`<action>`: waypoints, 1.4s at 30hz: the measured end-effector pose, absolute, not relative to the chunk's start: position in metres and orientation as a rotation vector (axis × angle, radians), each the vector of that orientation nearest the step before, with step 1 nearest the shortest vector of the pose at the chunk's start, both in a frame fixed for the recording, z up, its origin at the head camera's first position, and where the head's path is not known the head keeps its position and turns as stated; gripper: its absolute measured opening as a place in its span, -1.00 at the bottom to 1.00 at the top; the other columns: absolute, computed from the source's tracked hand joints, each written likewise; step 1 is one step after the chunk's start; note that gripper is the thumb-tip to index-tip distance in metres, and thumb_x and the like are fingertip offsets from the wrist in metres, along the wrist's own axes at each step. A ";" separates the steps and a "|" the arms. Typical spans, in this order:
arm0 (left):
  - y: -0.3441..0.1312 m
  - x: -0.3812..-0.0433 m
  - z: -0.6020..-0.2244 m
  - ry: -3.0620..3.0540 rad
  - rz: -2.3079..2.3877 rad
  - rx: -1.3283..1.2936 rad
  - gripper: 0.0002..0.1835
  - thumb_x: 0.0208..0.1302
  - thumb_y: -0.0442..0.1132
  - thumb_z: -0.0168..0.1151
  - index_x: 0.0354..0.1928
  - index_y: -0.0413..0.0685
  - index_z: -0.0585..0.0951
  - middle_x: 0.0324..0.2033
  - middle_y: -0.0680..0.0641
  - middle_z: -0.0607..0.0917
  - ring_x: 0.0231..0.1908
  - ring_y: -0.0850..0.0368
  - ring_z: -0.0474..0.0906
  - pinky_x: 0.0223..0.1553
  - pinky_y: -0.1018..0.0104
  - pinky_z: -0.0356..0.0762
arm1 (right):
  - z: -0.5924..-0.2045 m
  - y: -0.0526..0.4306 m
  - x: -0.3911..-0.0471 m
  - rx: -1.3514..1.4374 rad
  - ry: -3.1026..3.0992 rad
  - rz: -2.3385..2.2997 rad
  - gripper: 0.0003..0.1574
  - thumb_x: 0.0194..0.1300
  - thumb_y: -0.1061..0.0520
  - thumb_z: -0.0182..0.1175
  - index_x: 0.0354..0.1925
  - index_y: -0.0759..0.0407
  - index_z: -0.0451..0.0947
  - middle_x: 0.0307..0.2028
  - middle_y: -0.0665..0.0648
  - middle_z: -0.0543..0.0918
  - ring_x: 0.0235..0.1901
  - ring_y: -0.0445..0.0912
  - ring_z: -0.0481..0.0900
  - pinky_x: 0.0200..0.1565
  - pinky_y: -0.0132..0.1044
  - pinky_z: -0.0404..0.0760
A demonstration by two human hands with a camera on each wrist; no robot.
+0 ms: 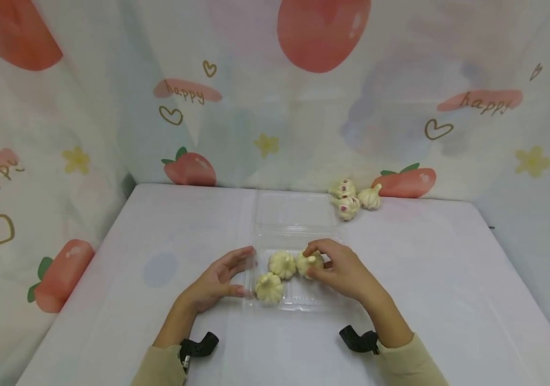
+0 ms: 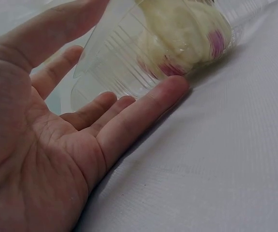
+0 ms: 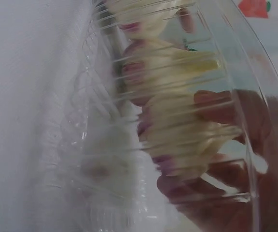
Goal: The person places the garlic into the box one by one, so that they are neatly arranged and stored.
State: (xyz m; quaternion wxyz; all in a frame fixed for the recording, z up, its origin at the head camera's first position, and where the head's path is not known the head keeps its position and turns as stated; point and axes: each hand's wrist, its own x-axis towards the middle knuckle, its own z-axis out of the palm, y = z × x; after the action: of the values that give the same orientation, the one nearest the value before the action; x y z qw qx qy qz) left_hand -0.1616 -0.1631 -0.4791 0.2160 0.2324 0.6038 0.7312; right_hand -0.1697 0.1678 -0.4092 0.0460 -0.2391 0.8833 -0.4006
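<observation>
A clear plastic clamshell box (image 1: 299, 297) lies with its lid (image 1: 294, 212) folded back. In its base, one garlic bulb (image 1: 282, 265) sits beside another garlic bulb (image 1: 269, 288) near the left wall. My right hand (image 1: 344, 268) pinches a third garlic bulb (image 1: 307, 262) between thumb and fingers, inside the box at the right. Through the ribbed wall the right wrist view shows that held bulb (image 3: 177, 135), purple-marked at its bottom. My left hand (image 1: 214, 281) rests at the box's left side, its fingers extended; in the left wrist view a finger (image 2: 144, 108) lies along the wall.
Several garlic bulbs (image 1: 347, 207) are grouped at the table's back edge, right of the lid. A white cloth covers the table (image 1: 424, 279). A printed curtain (image 1: 265, 107) stands behind and at the sides.
</observation>
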 end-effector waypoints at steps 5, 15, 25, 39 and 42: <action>-0.164 -0.162 -0.480 1.669 2.026 0.644 -0.04 0.14 -0.34 0.48 0.53 -0.05 0.17 0.54 -0.15 0.08 0.50 -0.21 0.03 0.18 0.31 0.50 | -0.410 0.165 -0.169 -0.727 2.728 -1.154 -0.62 0.19 0.16 0.43 -0.03 -0.04 0.58 0.19 0.11 0.58 0.21 0.01 0.52 -0.06 -0.13 0.68; -0.163 -0.162 -0.480 1.662 2.039 0.650 -0.05 0.15 -0.34 0.48 0.53 -0.06 0.17 0.54 -0.18 0.07 0.49 -0.20 0.04 0.16 0.29 0.53 | -0.413 0.161 -0.169 -0.749 2.774 -1.081 -0.61 0.20 0.14 0.43 -0.01 -0.03 0.58 0.15 0.03 0.59 0.18 -0.03 0.53 -0.07 -0.17 0.67; -0.163 -0.161 -0.480 1.670 2.031 0.660 -0.06 0.16 -0.33 0.47 0.53 -0.06 0.17 0.54 -0.19 0.07 0.50 -0.19 0.04 0.17 0.31 0.51 | -0.417 0.159 -0.169 -0.795 2.823 -1.025 -0.58 0.20 0.14 0.43 0.03 -0.03 0.59 0.07 -0.02 0.65 0.03 -0.07 0.59 -0.11 -0.16 0.64; -0.163 -0.160 -0.480 1.693 2.021 0.641 -0.07 0.16 -0.33 0.47 0.52 -0.03 0.19 0.54 -0.15 0.10 0.49 -0.16 0.07 0.24 0.30 0.45 | -0.420 0.160 -0.170 -0.883 2.885 -0.973 -0.58 0.22 0.10 0.41 0.05 -0.02 0.57 0.22 0.19 0.57 0.22 0.06 0.54 0.01 -0.02 0.62; -0.163 -0.160 -0.480 1.709 2.015 0.640 -0.08 0.16 -0.33 0.47 0.52 -0.01 0.20 0.53 -0.14 0.12 0.49 -0.16 0.08 0.27 0.32 0.40 | -0.420 0.160 -0.170 -0.880 2.899 -0.972 -0.57 0.22 0.10 0.42 0.06 -0.01 0.57 0.18 0.13 0.60 0.18 0.02 0.56 0.00 -0.04 0.62</action>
State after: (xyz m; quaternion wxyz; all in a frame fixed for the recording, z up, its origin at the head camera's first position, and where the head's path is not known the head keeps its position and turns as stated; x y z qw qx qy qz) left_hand -0.1601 -0.1633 -0.4800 0.2101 0.2302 0.6146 0.7246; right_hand -0.1699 0.1596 -0.4205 -0.0201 -0.2764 0.9110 -0.3053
